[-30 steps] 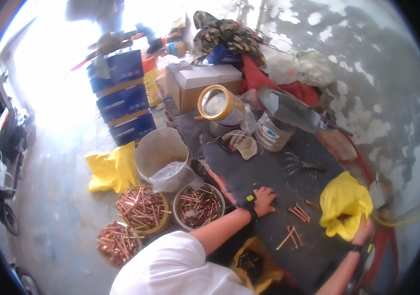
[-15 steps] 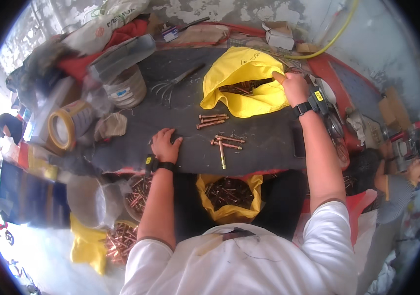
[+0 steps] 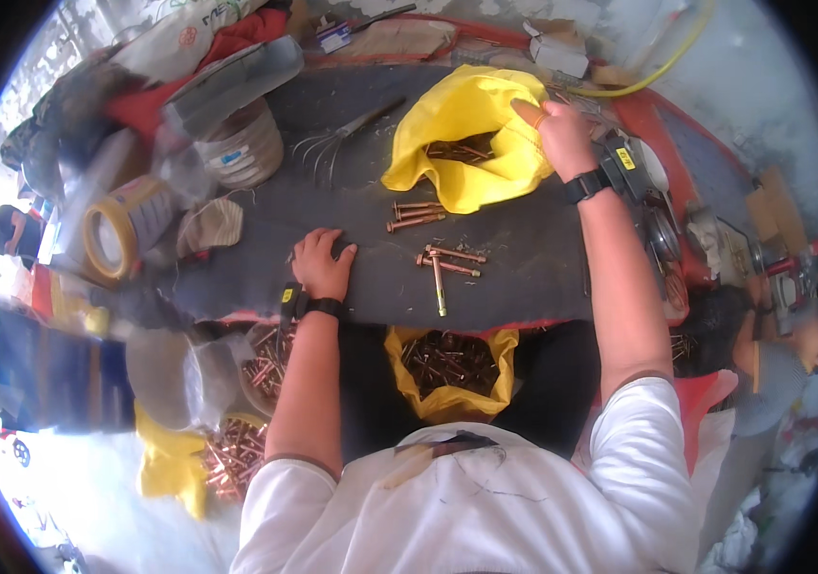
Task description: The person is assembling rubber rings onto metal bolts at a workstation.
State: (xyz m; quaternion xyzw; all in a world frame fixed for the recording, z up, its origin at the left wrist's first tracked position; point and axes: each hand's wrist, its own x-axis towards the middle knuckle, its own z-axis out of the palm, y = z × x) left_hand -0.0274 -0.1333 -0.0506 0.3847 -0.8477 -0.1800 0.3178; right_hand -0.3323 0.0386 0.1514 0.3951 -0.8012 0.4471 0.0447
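A yellow woven bag lies on the dark table with its mouth toward me and several copper-coloured bolts inside. Its right rim is gripped by my right hand, fingers closed on the fabric. My left hand rests on the table near the front edge, fingers stretched and holding nothing. Between the hands lie several expansion bolts in a small row. Nearer to me, one bolt points at me across others lying sideways. Below the table edge, between my legs, another yellow bag is full of bolts.
A hand rake lies behind my left hand. At left stand a white bucket and a tipped tub with a yellow rim. A heap of bolts sits lower left. Other people are at the far right and far left.
The yellow bag's mouth has narrowed, with my right hand still on its rim. The whole view has shifted slightly. My left hand stays on the table.
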